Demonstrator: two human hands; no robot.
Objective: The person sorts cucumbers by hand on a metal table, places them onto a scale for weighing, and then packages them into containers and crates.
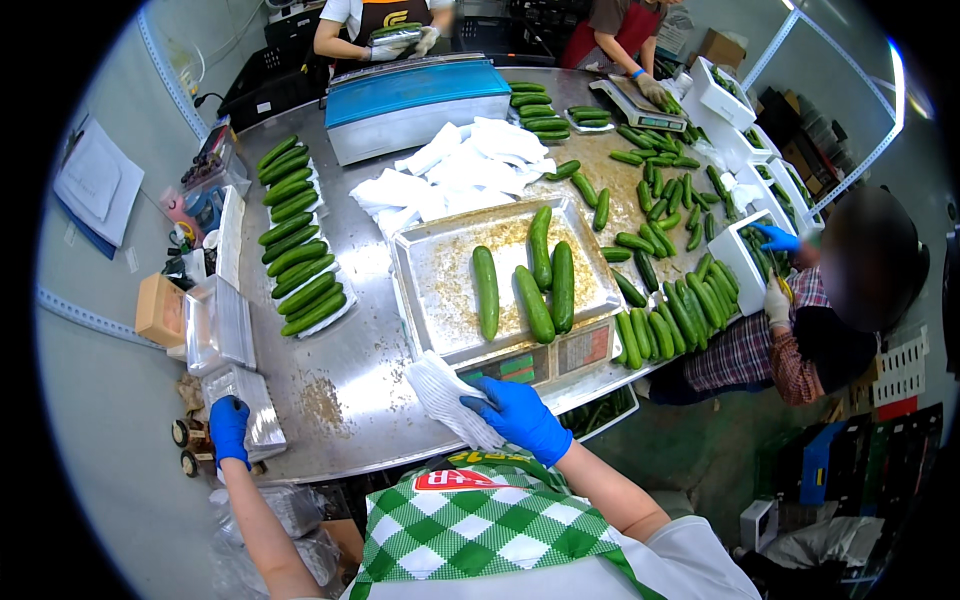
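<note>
My right hand, in a blue glove, grips a white ribbed cloth at the table's front edge. The cloth hangs just below a metal tray on a scale. Several cucumbers lie apart in that tray. At the far left, my left hand, also blue-gloved, has its fingers curled over the edge of a clear plastic tray on a stack. The fingertips are partly hidden there.
Cucumbers on trays form a column on the left. Behind the scale lie crumpled white cloths and a blue-topped machine. Loose cucumbers cover the right side. A co-worker handles a white box; two more people stand across the table.
</note>
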